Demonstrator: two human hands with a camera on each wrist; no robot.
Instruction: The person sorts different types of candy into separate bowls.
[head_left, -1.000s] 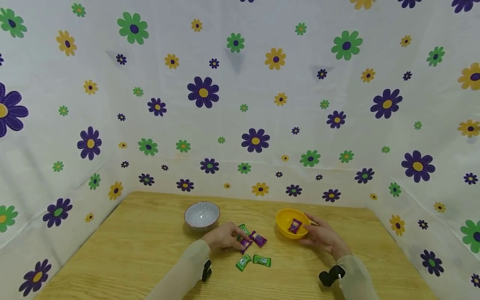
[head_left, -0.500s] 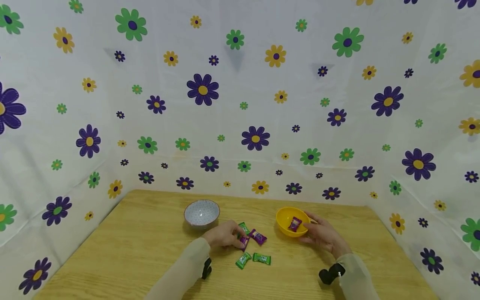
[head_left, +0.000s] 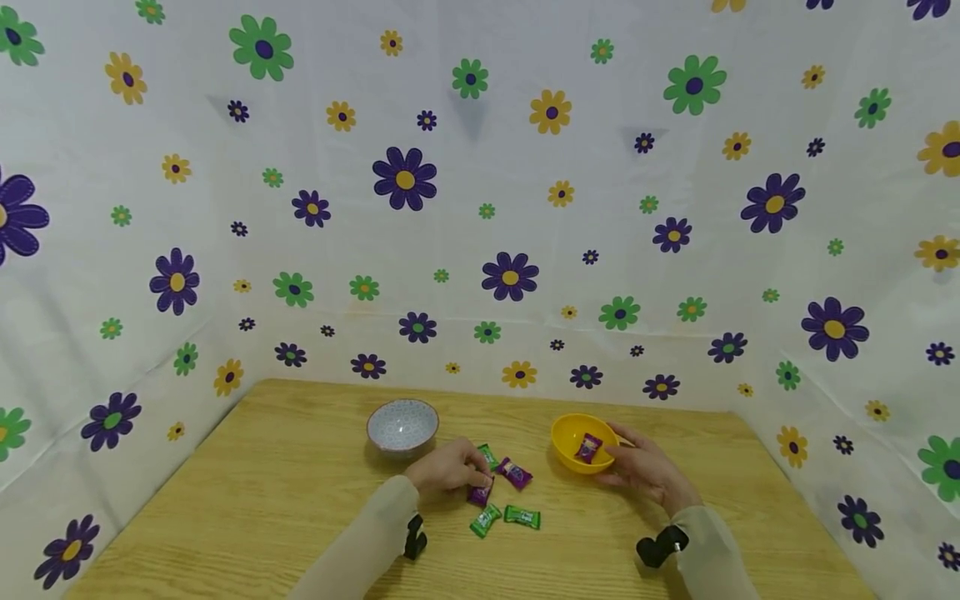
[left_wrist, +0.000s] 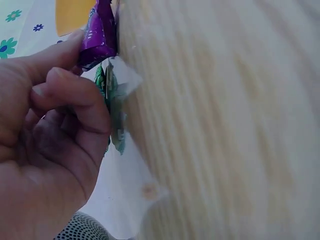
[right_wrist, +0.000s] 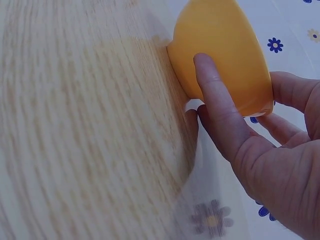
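My left hand [head_left: 448,468] is low over the table, its fingertips at a purple wrapped candy [head_left: 481,492]. In the left wrist view the purple candy [left_wrist: 101,37] sits at the fingertips, held by its edge, while the other fingers curl in. Another purple candy [head_left: 514,473] lies just to the right, and a green candy [head_left: 487,455] is partly hidden behind the hand. My right hand [head_left: 647,470] holds the yellow bowl [head_left: 573,433] by its right side, thumb against the outer wall [right_wrist: 225,55]. Inside that bowl is a purple candy [head_left: 588,448].
A patterned grey-blue bowl with a reddish rim [head_left: 402,427] stands behind the left hand. Two green candies, one tilted [head_left: 485,520] and one lying crosswise [head_left: 522,517], are nearer the front. A flowered sheet [head_left: 480,250] encloses the wooden table [head_left: 285,475] at the back and sides.
The purple candy at my left fingertips has shifted slightly left and shows more of itself below the hand. My right hand and the yellow bowl stay in place.
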